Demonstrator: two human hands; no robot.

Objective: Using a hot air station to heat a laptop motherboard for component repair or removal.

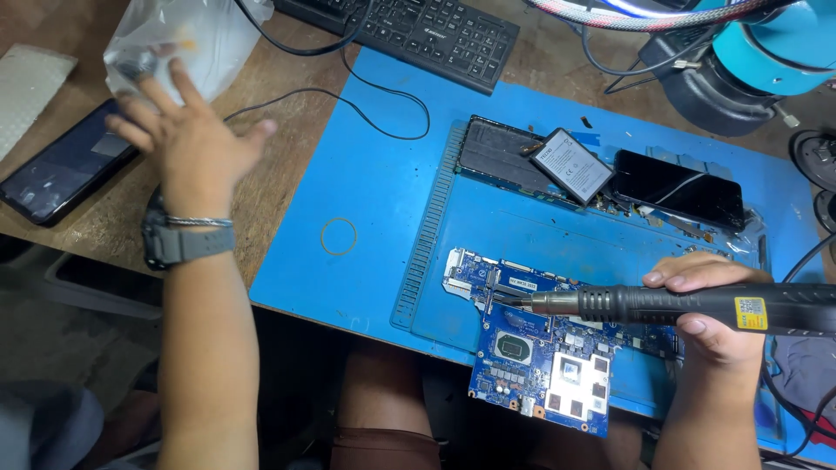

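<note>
Above the blue circuit board [544, 348], on the blue mat's near edge, the right hand [710, 300] grips a black hot-air tool [688, 306], nozzle over the board's upper left. Left of the board, the left hand [187, 139] hangs spread and empty beside a clear plastic bag [187, 35]. Heating appears under way; chips remain seated.

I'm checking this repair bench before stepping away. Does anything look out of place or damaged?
The circuit board overhangs the near edge of the blue mat. A battery lies askew across a dark panel. The right hand holds a hot-air tool over the board while the left hand reaches toward a plastic bag.
</note>
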